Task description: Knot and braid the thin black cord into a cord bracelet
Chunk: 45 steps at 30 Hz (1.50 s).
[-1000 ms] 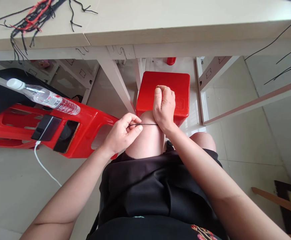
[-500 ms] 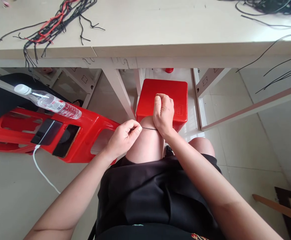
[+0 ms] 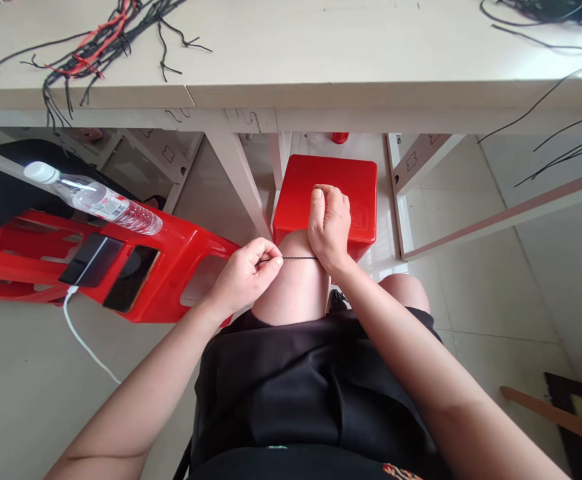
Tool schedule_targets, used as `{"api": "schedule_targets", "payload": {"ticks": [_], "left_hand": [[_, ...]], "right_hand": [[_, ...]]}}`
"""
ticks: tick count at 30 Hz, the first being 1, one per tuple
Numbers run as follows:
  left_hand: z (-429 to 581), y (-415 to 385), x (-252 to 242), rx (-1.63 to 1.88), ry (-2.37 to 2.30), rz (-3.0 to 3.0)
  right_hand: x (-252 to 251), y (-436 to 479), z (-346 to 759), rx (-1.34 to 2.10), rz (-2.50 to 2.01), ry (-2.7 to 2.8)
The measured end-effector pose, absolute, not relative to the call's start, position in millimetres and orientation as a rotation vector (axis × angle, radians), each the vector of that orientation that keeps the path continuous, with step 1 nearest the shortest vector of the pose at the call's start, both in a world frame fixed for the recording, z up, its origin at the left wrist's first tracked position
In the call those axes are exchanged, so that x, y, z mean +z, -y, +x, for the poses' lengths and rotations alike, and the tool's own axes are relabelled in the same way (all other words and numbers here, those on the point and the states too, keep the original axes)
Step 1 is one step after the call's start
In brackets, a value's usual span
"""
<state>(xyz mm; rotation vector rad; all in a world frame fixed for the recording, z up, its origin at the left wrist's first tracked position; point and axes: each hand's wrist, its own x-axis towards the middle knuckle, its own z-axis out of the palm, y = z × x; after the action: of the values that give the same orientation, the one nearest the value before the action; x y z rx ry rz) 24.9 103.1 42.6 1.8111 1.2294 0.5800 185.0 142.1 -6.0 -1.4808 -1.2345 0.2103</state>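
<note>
Looking down past the near edge of a cream worktop (image 3: 291,53), the view takes in a pale tiled floor (image 3: 495,300) below it. A tangle of black and red braided cords (image 3: 91,57) lies at the worktop's left end, and loose black strands (image 3: 565,150) trail past its right end. On the floor at the left, a red plastic stool (image 3: 185,250) lies on its side. A white cable (image 3: 78,337) runs from it, and a capped water bottle (image 3: 105,207) rests across it. Two dark rectangles on the stool may be phones, but I cannot tell. A second red stool (image 3: 348,177), square-topped, stands beyond the person's bare knee (image 3: 293,287), which rises from black shorts (image 3: 291,393).

Over that knee, the left hand (image 3: 243,277) is nearly closed, pinching a twisted black cord (image 3: 298,258) between thumb and fingers. The right hand (image 3: 328,230) is curled into a loose fist around the cord's other stretch, and its end is hidden inside. The cord runs taut and level between them. Compared with half a second ago, the hands have barely moved, but more of the cord shows between them.
</note>
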Motion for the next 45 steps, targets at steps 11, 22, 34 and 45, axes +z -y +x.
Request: {"api": "schedule_targets", "payload": {"ticks": [11, 22, 34, 45], "left_hand": [[28.0, -105.2, 44.1, 0.552, -1.241, 1.970], [30.2, -105.1, 44.9, 0.513, -1.251, 1.918], [29.2, -103.4, 42.8, 0.541, -1.275, 1.869], [29.2, -104.4, 42.9, 0.544, -1.260, 1.928]], "right_hand": [[-7.0, -142.1, 186.2, 0.240, -1.473, 1.245], [-8.4, -142.4, 187.6, 0.249, -1.486, 1.232], [-8.2, -142.3, 187.4, 0.268, -1.481, 1.220], [-8.4, -142.9, 187.1, 0.229, -1.479, 1.234]]}}
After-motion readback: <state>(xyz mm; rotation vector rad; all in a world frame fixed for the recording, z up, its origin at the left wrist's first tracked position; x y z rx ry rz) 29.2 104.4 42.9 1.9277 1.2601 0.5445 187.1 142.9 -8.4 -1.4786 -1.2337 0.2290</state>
